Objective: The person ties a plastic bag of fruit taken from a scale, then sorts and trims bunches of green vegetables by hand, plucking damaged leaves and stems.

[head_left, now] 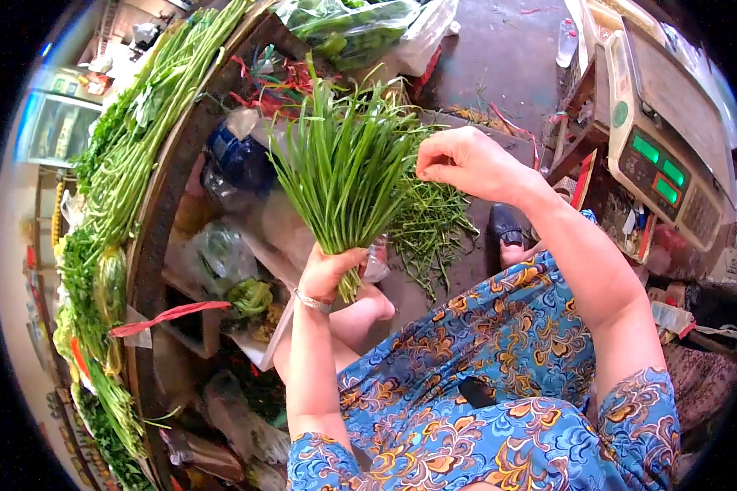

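A thick bunch of long green leafy stalks, like garlic chives (340,172), stands upright with its leaves fanned out at the top. My left hand (329,272) is wrapped round its lower end, and the cut stems stick out below the fist. To the right of the leaves hovers my right hand (467,159), apart from the bunch. Its fingers are curled with the tips pressed together; anything between them is too small to make out. Beneath that hand, a loose heap of thin green stalks (430,233) lies on the floor.
Piled greens (160,123) line the curved stall ledge (160,176) at left. A digital scale (671,139) with lit green displays stands at right. Bagged vegetables (348,33) and red plastic ties (282,90) lie at the back. A water bottle (566,42) is at top right.
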`<state>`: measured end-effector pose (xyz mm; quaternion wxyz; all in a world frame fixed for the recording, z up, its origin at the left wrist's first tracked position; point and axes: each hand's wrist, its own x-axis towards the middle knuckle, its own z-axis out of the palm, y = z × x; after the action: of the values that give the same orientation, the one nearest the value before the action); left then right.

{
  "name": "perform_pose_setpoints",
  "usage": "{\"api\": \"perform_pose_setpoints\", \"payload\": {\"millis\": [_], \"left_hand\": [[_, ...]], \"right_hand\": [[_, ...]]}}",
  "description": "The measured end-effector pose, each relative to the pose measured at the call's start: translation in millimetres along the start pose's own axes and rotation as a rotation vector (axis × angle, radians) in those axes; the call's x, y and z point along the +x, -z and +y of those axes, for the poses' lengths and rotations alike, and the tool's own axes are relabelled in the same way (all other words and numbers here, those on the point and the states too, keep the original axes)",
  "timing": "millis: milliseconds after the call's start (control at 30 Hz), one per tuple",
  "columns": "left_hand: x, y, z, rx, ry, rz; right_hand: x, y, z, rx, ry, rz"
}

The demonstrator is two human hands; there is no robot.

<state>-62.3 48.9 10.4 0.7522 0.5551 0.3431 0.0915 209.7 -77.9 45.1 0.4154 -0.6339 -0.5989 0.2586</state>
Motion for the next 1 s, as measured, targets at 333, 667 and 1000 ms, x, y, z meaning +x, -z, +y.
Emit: {"api": "perform_pose_setpoints", "payload": {"millis": [333, 667, 1000], "left_hand": [[5.1, -22.7, -9.8, 0.069, 0.092, 0.028], [10.4, -32.8, -24.7, 0.205, 0.105, -0.034], [10.1, -29.9, -35.8, 0.300, 0.061, -0.014]], "right_hand": [[21.2, -37.8, -31.8, 0.045, 0.254, 0.341], [30.8, -53.2, -20.5, -0.177, 0.155, 0.346], [30.3, -51.6, -14.3, -0.228, 0.032, 0.260]]}}
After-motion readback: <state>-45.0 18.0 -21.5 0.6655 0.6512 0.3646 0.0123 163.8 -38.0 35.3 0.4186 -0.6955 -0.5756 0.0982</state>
